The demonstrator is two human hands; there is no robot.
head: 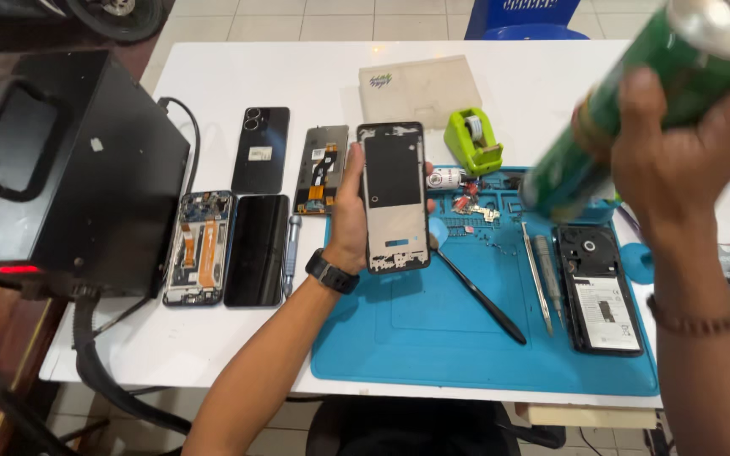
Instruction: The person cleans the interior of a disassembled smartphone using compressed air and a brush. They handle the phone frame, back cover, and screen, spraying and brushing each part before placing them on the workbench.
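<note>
My left hand (350, 215) holds a phone frame (393, 196) upright over the left edge of the blue work mat (433, 338), its inner side with a dark plate facing me. My right hand (678, 156) is raised at the right and grips a green spray can (635, 110), blurred and tilted with its lower end toward the mat. An opened phone body (599, 287) with its battery showing lies on the mat's right side.
A black box machine (69, 177) sits at the left. Several phones and phone parts (230, 245) lie on the white table (213, 355). A green tape dispenser (473, 139), tweezers (536, 274), a screwdriver (548, 270) and a black pry tool (483, 297) are near the mat.
</note>
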